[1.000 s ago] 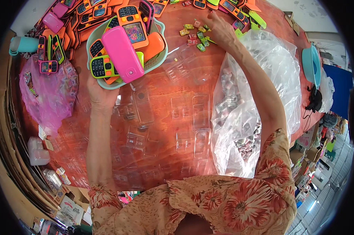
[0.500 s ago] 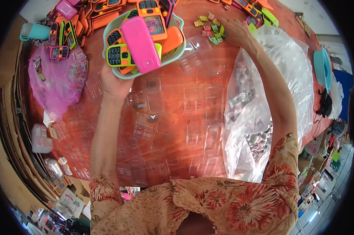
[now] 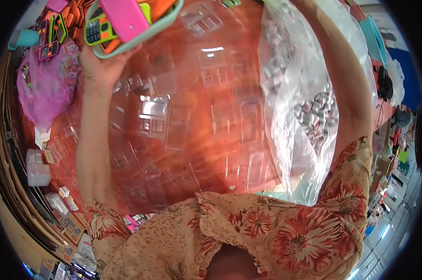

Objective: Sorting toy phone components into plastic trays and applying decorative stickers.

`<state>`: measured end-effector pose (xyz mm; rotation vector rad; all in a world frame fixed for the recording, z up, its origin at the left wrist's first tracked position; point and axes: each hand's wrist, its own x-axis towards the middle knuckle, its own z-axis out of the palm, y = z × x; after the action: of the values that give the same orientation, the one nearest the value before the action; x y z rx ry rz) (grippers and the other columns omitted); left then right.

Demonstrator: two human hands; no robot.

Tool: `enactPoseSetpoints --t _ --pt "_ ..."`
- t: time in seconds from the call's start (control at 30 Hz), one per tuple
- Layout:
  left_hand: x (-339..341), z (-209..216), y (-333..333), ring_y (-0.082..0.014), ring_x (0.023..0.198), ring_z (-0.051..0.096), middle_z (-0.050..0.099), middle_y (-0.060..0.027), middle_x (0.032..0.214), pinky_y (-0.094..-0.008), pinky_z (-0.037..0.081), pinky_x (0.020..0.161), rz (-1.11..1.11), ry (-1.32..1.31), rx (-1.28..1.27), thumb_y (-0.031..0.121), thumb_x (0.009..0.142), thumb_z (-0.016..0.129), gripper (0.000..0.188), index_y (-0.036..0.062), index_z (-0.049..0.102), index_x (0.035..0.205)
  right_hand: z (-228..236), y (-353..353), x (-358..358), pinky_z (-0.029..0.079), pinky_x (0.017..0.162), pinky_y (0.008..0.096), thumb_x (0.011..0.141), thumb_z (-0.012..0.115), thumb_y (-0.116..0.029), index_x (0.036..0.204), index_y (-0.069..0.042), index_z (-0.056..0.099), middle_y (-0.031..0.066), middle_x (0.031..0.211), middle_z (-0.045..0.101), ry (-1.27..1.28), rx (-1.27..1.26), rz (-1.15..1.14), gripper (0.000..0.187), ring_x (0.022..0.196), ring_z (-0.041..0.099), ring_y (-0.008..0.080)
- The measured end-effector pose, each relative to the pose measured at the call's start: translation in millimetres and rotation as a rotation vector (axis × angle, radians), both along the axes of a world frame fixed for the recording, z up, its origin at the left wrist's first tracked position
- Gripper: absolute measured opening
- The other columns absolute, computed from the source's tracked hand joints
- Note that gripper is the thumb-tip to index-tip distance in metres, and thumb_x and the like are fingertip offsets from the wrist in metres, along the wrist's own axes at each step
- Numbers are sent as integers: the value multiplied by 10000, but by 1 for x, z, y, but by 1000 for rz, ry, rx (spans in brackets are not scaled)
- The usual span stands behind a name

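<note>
At the upper left my left hand (image 3: 106, 65) grips the near rim of a pale green plastic basin (image 3: 166, 21), which the top edge cuts off. Heaped in it are toy phones: a pink one (image 3: 125, 18) on top, a lime green one (image 3: 99, 29) with dark keys and some orange ones. My right forearm (image 3: 344, 60) reaches over a clear plastic bag (image 3: 281, 107) of small wrapped pieces (image 3: 316, 116). The right hand itself lies beyond the top edge.
Clear plastic blister trays (image 3: 152, 116) are spread over the red table (image 3: 197, 163). A pink bag (image 3: 47, 88), more toy phones (image 3: 56, 28) and a teal container (image 3: 24, 39) stand at the left. At the far right sits a blue-green basin (image 3: 373, 39).
The view has shifted, so the table's far side, the small coloured pieces and my right hand have slid past the top edge. My left hand still holds the basin, now further up and left.
</note>
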<state>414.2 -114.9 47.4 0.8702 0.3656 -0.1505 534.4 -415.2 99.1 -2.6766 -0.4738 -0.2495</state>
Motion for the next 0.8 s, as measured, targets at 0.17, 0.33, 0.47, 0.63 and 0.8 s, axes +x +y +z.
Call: enactPoseSetpoints --t 0.17,0.33,0.47,0.63,0.8 --pt "-20 32 -5 -339 1127 340 375 -95 1231 -569 257 886 65 -29 102 405 821 316 474 121 358 1198 34 6 -62 443 516 236 798 469 -170 1000 -26 512 37 818 561 329 356 6 251 687 529 112" --pt "-49 50 -12 -337 1158 298 337 -92 1263 -569 220 901 78 -43 82 387 834 291 470 122 330 1220 43 -19 -153 465 567 276 850 397 -165 1054 12 466 91 954 523 682 908 40 279 796 524 150" --pt "-79 59 -10 -340 1169 279 327 -95 1270 -562 167 926 84 -28 15 369 833 292 462 118 331 1219 16 -31 -248 460 663 269 835 413 -211 1089 20 452 117 1002 514 431 666 143 346 807 547 180" --pt "-134 63 -13 -335 1169 284 338 -94 1263 -558 177 921 128 15 4 341 823 318 439 120 352 1202 -17 -21 -363 443 639 259 714 578 -20 1003 -30 535 128 955 535 -66 323 -135 291 755 538 181" --pt "-172 44 -11 -352 1076 391 421 -106 1187 -571 290 836 108 85 -20 362 818 335 424 111 404 1153 -69 -18 -440 436 710 344 626 646 -26 971 -23 549 179 1041 490 -203 148 -233 358 879 513 301"
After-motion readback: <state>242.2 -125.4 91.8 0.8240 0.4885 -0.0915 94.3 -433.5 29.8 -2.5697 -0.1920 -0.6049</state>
